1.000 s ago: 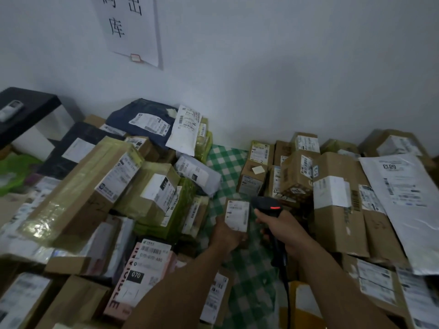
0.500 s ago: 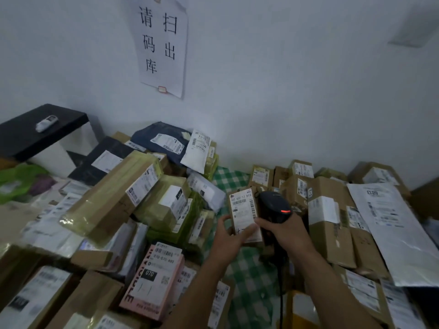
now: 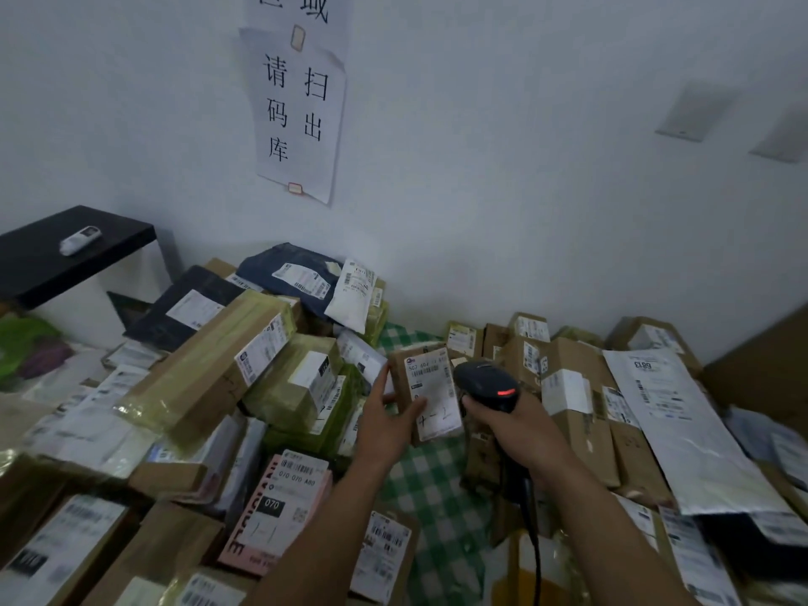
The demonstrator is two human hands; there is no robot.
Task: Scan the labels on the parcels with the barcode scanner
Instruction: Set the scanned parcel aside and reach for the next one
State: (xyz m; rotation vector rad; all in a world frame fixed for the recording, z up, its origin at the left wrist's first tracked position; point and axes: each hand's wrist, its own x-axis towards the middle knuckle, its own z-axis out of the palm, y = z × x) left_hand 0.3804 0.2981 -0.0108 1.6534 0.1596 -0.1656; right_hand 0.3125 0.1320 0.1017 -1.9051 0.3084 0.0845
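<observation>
My left hand (image 3: 384,424) holds a small brown parcel (image 3: 426,393) upright above the green checked cloth (image 3: 433,483), thumb on its white label. The label faces me and carries a barcode near the top. My right hand (image 3: 516,435) grips the black barcode scanner (image 3: 487,384) just right of the parcel. A red light glows on the scanner's head, and its cable hangs down along my right forearm. Piles of labelled parcels lie on both sides.
A long taped brown box (image 3: 205,365) and green-wrapped parcels (image 3: 301,387) are heaped on the left. Brown boxes (image 3: 577,404) and a large white mailer (image 3: 682,430) fill the right. A pink parcel (image 3: 275,509) lies near my left forearm. A black shelf (image 3: 65,251) stands at far left. A paper sign (image 3: 301,115) hangs on the wall.
My left hand has lifted the small parcel higher and tilted its label towards me. The scanner in my right hand has risen beside it. The camera has tipped upward, showing more wall.
</observation>
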